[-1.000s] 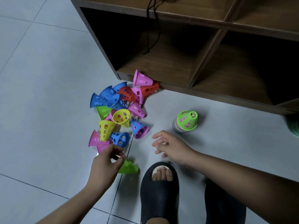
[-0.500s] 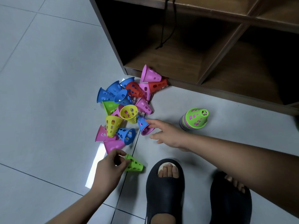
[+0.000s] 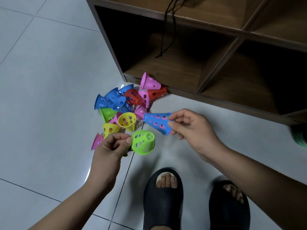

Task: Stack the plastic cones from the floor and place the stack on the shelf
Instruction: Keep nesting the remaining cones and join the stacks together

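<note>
Head view, looking down at a pale tiled floor (image 3: 49, 80) and the lower part of a brown wooden shelf (image 3: 167, 70).

The left hand (image 3: 111, 146) pinches the wide rim of a green cone (image 3: 143, 142) between its thumb and curled fingers. The cone is off the floor, with its narrow closed end turned up and to the right.

The right hand (image 3: 192, 128) pinches the wide rim of a blue cone (image 3: 157, 122), thumb below and fingers above. It holds the cone on its side in the air, narrow end pointing left. Pink shows through the blue cone's holes. The two held cones are near each other but apart, and the blue one is farther from the person.

Beyond the hands, a pile of cones (image 3: 123, 107) lies on the floor just in front of the shelf's front-left corner. They are blue, red, pink, yellow and one green, most of them on their sides and touching. A pink cone (image 3: 150, 82) and a red cone (image 3: 157, 93) lie against the shelf's bottom front edge.

At the right edge of the view sits a blurred, greenish stack (image 3: 299, 138), partly cut off. A black cord (image 3: 167, 30) hangs into the shelf's left compartment. Two feet in black slippers (image 3: 163, 196) stand on the floor nearest the person.
</note>
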